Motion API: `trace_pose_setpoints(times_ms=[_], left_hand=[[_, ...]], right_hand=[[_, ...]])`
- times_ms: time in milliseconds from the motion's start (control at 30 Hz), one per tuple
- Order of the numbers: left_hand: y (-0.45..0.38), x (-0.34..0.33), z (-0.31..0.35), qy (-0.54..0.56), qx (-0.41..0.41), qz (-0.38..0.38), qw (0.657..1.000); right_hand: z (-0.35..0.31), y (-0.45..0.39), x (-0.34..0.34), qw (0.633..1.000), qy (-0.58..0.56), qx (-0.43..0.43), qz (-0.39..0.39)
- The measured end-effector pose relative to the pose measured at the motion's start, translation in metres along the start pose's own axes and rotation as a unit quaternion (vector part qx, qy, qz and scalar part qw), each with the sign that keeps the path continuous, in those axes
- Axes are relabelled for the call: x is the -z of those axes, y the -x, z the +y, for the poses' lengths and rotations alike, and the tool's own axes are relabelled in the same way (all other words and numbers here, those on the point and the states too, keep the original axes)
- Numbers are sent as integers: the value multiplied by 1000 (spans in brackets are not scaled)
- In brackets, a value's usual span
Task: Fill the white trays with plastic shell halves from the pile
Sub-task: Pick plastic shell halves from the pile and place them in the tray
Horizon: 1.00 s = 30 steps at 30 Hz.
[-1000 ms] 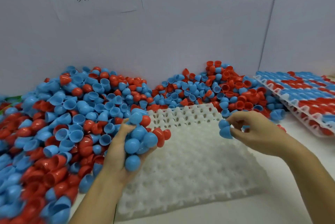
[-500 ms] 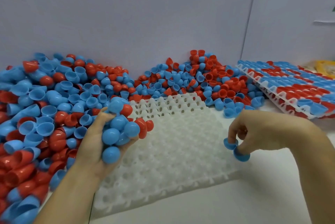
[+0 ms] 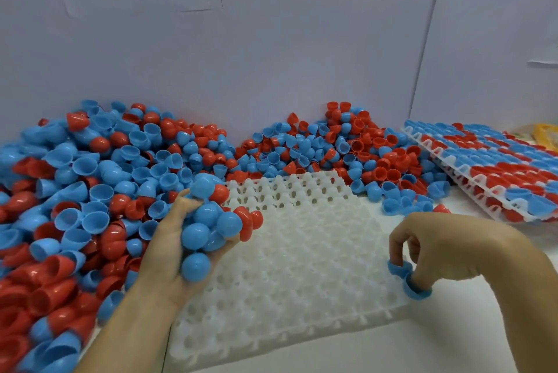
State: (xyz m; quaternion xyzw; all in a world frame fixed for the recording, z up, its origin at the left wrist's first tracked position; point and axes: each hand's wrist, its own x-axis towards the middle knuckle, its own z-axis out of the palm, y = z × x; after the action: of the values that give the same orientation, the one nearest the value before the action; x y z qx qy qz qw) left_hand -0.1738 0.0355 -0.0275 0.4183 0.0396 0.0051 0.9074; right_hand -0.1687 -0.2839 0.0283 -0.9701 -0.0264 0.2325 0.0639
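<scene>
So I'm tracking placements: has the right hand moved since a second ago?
Yes. The right hand has dropped from above the white tray to its near right corner, pinching blue shell halves.

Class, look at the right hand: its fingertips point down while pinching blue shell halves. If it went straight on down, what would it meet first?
Most likely the near right edge of the white tray: the right hand holds two blue shell halves just over it. Depth is unclear, so they may already touch.
</scene>
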Motion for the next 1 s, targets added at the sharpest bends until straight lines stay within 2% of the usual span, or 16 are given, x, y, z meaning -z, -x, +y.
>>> trace_pose_setpoints(times_ms=[100,167,233,300,367,433,533,733,867,1000], left_hand=[[1,0,0,5,-6,-4,1000],[2,-3,0,10,-6,-4,1000],[3,-5,0,12,1,-3,1000],[4,-7,0,4,11,3,1000],[6,-9,0,14,17,22,1000],[5,-9,-1,29,14,36,999],[5,-8,-1,35,12,36,999],[10,-7,2,40,5,-41,998],[7,-5,0,42,10,-36,998],[7,-4,-1,57,25,-46,997]], right_hand=[[7,3,3,1000,-16,9,-1],[12,3,5,999,-25,25,25],[7,0,8,990,-47,71,113],[-13,-4,10,960,-95,151,215],[-46,-8,8,925,-154,232,258],[-80,-11,3,905,-201,287,243],[-120,-21,-14,902,-200,322,206],[-145,-37,-49,854,-306,329,264],[-140,-39,-57,845,-352,307,260],[-134,-38,-54,857,-368,305,193]])
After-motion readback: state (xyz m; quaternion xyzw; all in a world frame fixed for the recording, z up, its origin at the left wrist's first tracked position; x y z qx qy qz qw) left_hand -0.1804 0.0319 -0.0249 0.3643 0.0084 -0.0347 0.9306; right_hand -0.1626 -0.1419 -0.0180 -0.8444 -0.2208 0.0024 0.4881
